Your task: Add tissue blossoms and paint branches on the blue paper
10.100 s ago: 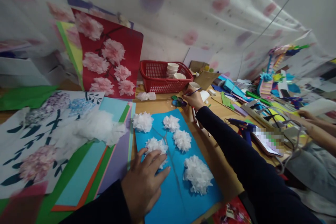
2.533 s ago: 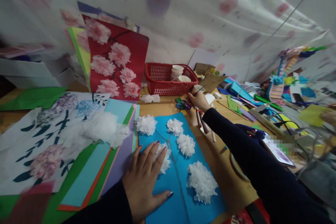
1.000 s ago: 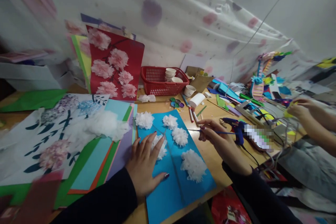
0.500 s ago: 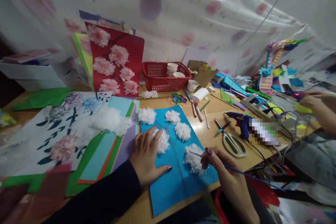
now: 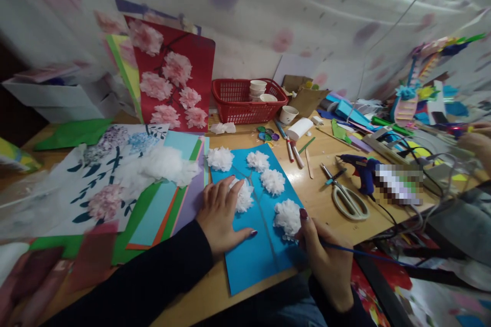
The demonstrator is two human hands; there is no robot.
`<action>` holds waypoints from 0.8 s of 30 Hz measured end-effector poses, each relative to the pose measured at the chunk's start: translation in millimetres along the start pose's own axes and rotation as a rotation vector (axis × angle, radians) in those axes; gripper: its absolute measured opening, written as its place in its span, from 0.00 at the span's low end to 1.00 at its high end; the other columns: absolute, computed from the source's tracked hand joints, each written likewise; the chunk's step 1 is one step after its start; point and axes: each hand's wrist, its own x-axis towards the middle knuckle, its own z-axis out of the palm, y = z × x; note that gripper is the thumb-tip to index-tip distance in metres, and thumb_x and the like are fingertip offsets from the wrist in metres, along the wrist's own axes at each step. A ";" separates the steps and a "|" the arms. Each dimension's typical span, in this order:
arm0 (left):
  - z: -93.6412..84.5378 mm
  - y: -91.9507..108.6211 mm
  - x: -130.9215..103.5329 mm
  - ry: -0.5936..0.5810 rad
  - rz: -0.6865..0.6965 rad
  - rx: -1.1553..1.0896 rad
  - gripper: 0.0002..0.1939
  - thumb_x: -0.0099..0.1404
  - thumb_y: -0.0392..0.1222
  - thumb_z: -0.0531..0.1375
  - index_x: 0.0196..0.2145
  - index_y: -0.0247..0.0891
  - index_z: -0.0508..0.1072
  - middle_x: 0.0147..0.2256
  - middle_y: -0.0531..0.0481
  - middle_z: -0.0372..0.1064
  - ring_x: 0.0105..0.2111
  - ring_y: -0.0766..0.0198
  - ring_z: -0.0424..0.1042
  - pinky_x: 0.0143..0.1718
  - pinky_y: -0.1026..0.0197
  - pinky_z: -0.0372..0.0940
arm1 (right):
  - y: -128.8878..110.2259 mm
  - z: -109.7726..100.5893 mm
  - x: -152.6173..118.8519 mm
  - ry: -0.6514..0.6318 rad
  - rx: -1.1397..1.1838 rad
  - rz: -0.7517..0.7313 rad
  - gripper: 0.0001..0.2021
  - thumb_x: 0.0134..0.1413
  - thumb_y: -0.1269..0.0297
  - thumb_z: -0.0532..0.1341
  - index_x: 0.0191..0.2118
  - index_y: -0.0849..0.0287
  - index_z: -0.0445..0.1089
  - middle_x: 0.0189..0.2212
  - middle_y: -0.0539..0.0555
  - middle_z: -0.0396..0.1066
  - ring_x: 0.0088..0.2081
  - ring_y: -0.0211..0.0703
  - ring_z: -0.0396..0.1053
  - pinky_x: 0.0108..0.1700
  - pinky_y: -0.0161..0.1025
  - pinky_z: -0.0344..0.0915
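A blue sheet (image 5: 245,265) lies on the table with a drawn branch and several white tissue flowers (image 5: 272,182) on it. My left hand (image 5: 222,214) rests spread on the sheet's left side, its fingertips over the edge of one flower. In a pinch, my right hand (image 5: 322,250) holds a thin blue brush (image 5: 364,252) at the lower right flower (image 5: 287,219). The brush's tip is hidden by my fingers and the flower.
Scissors (image 5: 347,199) and a glue gun (image 5: 362,168) lie to the right. Behind stand a red basket (image 5: 249,112) with cups and a red flower card (image 5: 199,66). Colored papers (image 5: 153,219) and white fluff (image 5: 164,163) are at left. Another person's hand (image 5: 477,143) shows far right.
The view has shifted slightly. My right hand has turned and the brush's tip, visible before over the lower right flower, is now out of sight. My left hand stays on the sheet.
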 end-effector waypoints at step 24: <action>5.4 -3.4 -1.5 -0.006 0.001 -0.039 0.47 0.48 0.59 0.67 0.60 0.41 0.53 0.58 0.38 0.56 0.57 0.42 0.56 0.58 0.37 0.47 | 5.9 8.8 3.8 0.008 -0.123 -0.112 0.24 0.62 0.59 0.55 0.16 0.60 0.66 0.11 0.48 0.63 0.15 0.33 0.62 0.22 0.32 0.56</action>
